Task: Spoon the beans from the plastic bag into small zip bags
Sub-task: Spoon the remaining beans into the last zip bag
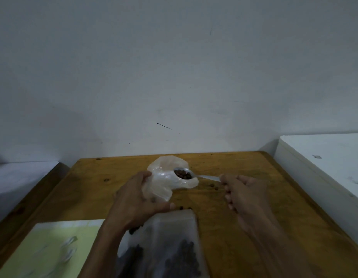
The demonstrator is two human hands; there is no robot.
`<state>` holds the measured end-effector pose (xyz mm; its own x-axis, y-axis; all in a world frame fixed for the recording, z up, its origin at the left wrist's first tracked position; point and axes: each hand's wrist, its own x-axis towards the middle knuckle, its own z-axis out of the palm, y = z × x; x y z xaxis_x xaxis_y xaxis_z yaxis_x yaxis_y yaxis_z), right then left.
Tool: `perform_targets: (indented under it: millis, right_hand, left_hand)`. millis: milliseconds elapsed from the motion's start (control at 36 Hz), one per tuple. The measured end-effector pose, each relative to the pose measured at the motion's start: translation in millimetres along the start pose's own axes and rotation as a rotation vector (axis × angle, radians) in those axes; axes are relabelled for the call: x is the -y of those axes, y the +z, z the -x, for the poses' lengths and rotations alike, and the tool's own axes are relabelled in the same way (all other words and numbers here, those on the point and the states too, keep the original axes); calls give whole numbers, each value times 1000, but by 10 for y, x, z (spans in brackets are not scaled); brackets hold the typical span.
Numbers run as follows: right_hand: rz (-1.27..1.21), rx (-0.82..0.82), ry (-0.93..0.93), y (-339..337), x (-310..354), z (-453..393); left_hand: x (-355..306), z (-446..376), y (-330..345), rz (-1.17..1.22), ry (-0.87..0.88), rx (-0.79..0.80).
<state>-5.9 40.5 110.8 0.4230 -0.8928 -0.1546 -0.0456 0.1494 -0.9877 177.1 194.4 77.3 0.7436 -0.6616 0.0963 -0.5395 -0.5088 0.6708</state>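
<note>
My right hand [244, 195], right of centre, has its grip pinched on the handle of the spoon [196, 175]; the spoon's long axis runs left across the frame, its loaded bowl of beans [183, 174] over the mouth of the small zip bag [170, 177]. My left hand [138, 199], the nearer one to that bag, clamps its lower edge and holds the mouth open toward the spoon. I judge a tilt of the bowl leftward into the opening comes next. The plastic bag [170, 247] of beans lies at bottom centre on the bench [254, 173], with a few stray beans [213, 186] between the hands.
</note>
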Motion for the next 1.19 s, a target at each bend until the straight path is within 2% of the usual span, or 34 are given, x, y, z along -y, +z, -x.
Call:
perform_targets:
  millis: [778,861,972,1056,1111,1194]
  right_hand:
    - [57,112,-59,184,9,180]
    - [115,155,-164,211,-20,210]
    - [426,175,-529,274,-29,296]
    - [511,130,-722,306,-50,309]
    - [531,107,-775,312,-82,281]
    - [519,100,-757,296,-116,234]
  left_hand:
    - [123,76,-9,49,20,-17]
    - [108,64,10,45,28,-17]
    - [96,39,35,64,33,-28]
    - [92,9,36,88,42,-40]
    - [85,-5,38,103,46,-56]
    - [69,-30,47,127,58,-74]
